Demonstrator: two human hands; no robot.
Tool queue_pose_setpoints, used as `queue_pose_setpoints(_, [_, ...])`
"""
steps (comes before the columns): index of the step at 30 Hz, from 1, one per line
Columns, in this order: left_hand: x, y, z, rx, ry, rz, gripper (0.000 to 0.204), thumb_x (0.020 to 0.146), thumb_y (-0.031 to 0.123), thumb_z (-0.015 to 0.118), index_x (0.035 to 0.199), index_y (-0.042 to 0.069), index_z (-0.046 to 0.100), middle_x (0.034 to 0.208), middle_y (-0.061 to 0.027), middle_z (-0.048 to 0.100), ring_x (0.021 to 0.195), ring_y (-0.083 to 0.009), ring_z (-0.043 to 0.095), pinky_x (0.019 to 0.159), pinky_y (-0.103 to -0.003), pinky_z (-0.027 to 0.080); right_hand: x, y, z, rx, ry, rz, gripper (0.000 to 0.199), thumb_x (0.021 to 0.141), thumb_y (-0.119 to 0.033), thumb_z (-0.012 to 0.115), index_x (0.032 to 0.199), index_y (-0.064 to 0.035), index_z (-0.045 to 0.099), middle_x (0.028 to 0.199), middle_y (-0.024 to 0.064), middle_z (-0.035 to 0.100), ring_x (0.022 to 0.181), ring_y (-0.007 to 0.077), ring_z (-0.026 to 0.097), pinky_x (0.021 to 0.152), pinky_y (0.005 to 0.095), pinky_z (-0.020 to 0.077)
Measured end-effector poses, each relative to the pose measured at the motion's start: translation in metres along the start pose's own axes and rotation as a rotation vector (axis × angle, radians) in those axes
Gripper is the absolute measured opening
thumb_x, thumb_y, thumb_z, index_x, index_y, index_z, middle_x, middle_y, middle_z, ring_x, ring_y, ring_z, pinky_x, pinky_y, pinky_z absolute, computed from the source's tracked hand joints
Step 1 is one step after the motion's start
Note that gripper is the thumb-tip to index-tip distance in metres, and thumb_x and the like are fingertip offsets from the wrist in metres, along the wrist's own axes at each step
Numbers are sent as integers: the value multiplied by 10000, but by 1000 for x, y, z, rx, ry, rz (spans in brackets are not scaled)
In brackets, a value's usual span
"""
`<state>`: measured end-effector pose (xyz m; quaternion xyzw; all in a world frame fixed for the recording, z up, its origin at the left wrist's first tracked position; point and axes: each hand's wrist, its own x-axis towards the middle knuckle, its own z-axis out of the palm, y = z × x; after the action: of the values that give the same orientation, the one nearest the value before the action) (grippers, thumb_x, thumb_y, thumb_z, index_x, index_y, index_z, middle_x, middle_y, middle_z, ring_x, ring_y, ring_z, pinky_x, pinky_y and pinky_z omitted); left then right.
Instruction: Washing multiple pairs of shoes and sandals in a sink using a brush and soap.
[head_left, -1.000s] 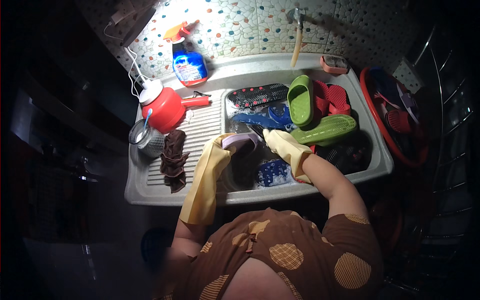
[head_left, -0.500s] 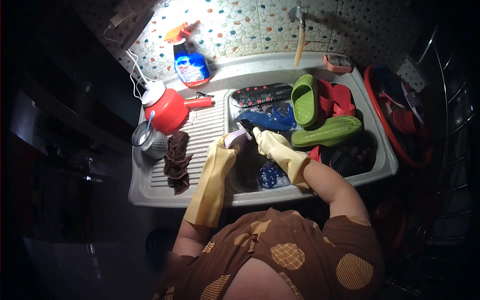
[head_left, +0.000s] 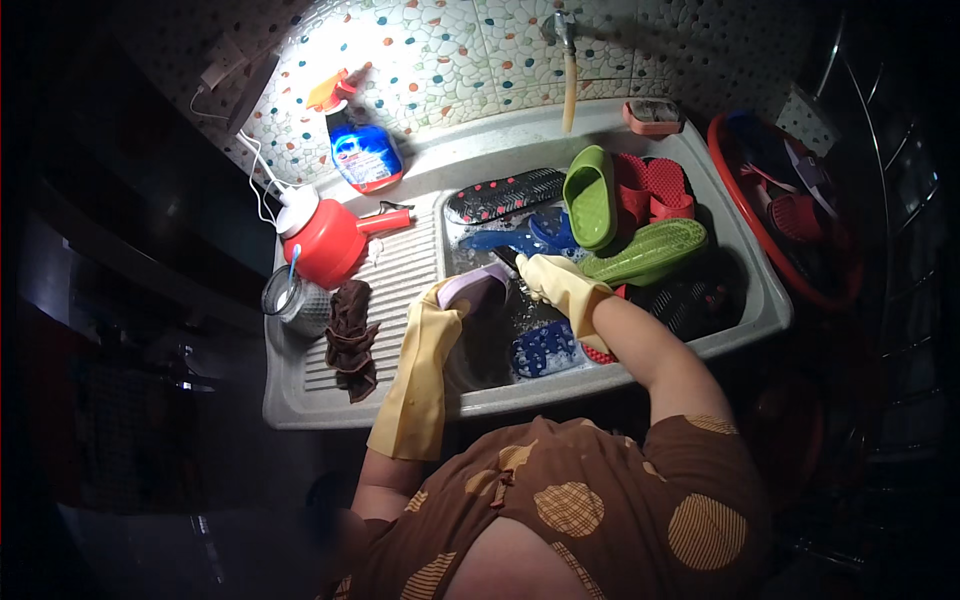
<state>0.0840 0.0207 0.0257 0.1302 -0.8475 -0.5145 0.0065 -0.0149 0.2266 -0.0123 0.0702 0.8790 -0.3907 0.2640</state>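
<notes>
My left hand (head_left: 434, 302), in a long yellow rubber glove, is closed on a lavender slipper (head_left: 470, 284) held over the near left part of the sink basin. My gloved right hand (head_left: 552, 278) is closed round a dark brush (head_left: 508, 258) at the slipper's far end; the fingers hide most of the brush. Beyond the hands, a blue slipper (head_left: 505, 241) lies in suds. A dark blue slipper with white spots (head_left: 546, 348) rests nearer me. Green slippers (head_left: 590, 200) and red ones (head_left: 668, 188) are piled to the right.
On the ribbed drainboard (head_left: 405, 270) stand a red dipper (head_left: 325, 243), a glass jar (head_left: 300, 303) and a brown cloth (head_left: 350, 340). A blue spray bottle (head_left: 364, 155) is behind. The tap hose (head_left: 570, 95) hangs over the back rim; a red basin (head_left: 722, 185) holds footwear at right.
The lavender slipper has tilted in my left hand, showing more of its side. My right hand and the brush have shifted slightly relative to it. The whole view has turned a little.
</notes>
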Motion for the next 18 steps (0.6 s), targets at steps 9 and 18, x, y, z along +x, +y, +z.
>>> queue_pose_setpoints(9, [1, 16, -7, -87, 55, -138, 324, 844, 73, 703, 1163, 33, 672, 1006, -87, 716, 868, -179, 693, 705, -320, 614, -15, -19, 23, 331, -213, -19, 626, 1031, -502, 329, 691, -70, 628, 589, 51, 590, 479, 173, 520, 468, 338, 434])
queue_pose_setpoints(18, [13, 11, -3, -356, 78, -126, 404, 938, 334, 662, 1144, -14, 643, 999, -101, 669, 856, -211, 670, 687, -330, 618, -41, -35, -7, -48, 11, -68, 644, 991, -566, 404, 745, -31, 664, 610, 60, 619, 470, 160, 557, 500, 341, 480])
